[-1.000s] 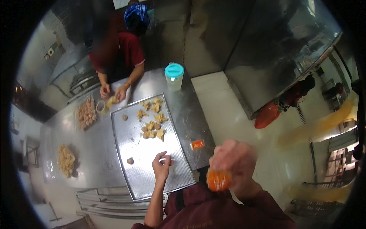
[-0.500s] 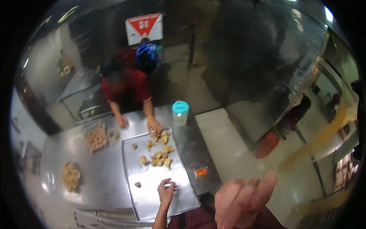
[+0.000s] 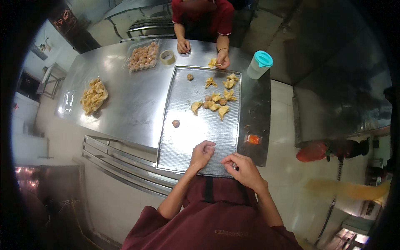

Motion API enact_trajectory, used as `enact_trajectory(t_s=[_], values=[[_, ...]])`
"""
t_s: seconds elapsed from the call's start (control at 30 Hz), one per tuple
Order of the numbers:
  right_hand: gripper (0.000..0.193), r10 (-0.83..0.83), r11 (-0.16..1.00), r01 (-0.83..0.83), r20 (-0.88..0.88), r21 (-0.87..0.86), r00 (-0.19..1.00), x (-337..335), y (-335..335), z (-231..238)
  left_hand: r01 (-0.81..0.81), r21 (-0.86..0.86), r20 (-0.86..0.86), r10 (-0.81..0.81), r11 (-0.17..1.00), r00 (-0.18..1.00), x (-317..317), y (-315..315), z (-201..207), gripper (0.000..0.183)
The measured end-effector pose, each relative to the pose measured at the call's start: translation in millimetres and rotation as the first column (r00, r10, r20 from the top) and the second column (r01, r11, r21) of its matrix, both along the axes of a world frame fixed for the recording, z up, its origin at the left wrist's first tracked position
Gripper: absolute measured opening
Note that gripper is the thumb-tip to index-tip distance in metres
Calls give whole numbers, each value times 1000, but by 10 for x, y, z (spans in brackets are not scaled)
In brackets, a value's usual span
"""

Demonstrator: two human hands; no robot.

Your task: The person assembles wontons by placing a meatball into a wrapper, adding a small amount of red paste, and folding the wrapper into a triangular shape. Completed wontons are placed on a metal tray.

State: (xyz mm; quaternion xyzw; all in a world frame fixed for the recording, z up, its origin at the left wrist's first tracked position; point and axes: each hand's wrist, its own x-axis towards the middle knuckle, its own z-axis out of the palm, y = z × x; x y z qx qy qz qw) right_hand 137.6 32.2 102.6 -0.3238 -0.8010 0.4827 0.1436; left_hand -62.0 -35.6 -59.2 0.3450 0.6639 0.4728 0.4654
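A perforated metal tray (image 3: pixel 183 154) lies on the steel table (image 3: pixel 125 110). Over its near end my left hand (image 3: pixel 201 156) hovers with the fingers curled in. My right hand (image 3: pixel 245 170) is beside it at the tray's near right corner, fingers bent together; whatever either hand may hold is hidden. Folded yellow dumplings (image 3: pixel 223 111) lie in the tray's far right part, with brown meatballs (image 3: pixel 207 104) among them. Single meatballs lie apart at the left, one (image 3: pixel 176 123) mid-tray and another (image 3: pixel 190 77) near the far edge.
Across the table a co-worker's hand (image 3: pixel 223 61) holds a yellow dumpling. A pack of meatballs (image 3: pixel 143 56), a tape roll (image 3: pixel 167 57) and a bag of yellow dumplings (image 3: pixel 94 97) stand left. A turquoise-lidded jug (image 3: pixel 259 66) and an orange packet (image 3: pixel 253 139) are right of the tray.
My right hand has come down from close to the camera to the tray's near edge, beside my left hand. The view has tilted downward. The co-worker's hand now lifts a dumpling off the tray's far edge.
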Motion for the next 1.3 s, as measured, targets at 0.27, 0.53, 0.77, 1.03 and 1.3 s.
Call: enact_trajectory(t_s=[0.27,0.53,0.77,1.03,1.3], values=[[13,17,994,-5,111,-107,994,-50,-152,-216,-130,-73,-160,117,989,980,-206,-242,-286,30],[14,4,997,2,72,-82,997,-105,-192,-255,-358,265,-740,427,895,520,-983,20,-658,66],[15,38,997,-31,94,-75,995,-163,-240,-237,-234,158,-724,274,959,633,-1433,295,-740,40],[23,-186,982,182,-74,-58,980,-70,-147,-358,-127,117,-144,143,985,979,-724,66,-48,47],[49,-220,972,232,-204,37,954,-133,-170,-410,110,140,365,-155,984,918,-63,-32,1061,31]])
